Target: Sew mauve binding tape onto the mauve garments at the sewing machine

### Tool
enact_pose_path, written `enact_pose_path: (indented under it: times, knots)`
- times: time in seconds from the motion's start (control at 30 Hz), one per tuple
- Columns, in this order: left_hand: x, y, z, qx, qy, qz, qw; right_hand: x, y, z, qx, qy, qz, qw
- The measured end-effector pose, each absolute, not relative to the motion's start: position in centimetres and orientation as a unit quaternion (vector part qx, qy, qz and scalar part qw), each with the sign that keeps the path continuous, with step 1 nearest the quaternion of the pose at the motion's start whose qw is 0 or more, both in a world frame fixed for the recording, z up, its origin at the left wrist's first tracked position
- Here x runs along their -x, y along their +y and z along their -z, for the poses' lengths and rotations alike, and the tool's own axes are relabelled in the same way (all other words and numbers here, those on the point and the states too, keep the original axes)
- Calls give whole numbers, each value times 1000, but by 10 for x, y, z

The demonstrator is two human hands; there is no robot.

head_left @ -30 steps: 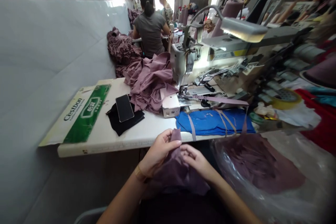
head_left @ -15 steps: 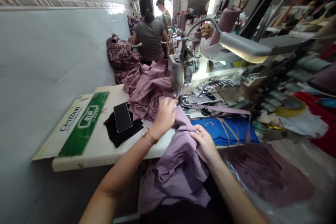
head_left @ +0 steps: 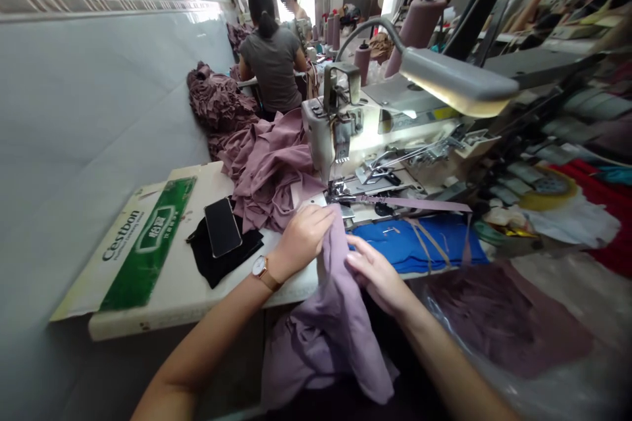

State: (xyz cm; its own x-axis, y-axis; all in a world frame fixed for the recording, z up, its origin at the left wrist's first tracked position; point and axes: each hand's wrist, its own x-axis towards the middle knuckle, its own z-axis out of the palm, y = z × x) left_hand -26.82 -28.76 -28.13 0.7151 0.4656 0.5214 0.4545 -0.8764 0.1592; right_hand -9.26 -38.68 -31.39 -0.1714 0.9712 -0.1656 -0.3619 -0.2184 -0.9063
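Holding up the mauve cloth point(head_left: 326, 348), which hangs at 6 o'clock, the left hand point(head_left: 303, 240) is closed on its upper edge while the right hand point(head_left: 378, 274) lies half-open against it, both just short of the sewing machine point(head_left: 336, 125) at 12 o'clock.

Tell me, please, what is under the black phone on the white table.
The black phone lies on a black cloth, which rests on the white table. The cloth shows around the phone; the spot directly beneath it is covered.
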Motion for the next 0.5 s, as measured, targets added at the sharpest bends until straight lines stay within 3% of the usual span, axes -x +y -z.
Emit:
enact_pose_path:
  times: [0.2, 0.5]
  knots:
    - [265, -288, 274, -928, 266, -261, 24, 96, -357, 312, 455, -432, -557, 544]
    - [269, -276, 269, -932, 267, -242, 39, 69, -435, 351, 543, -410, -600, 420]
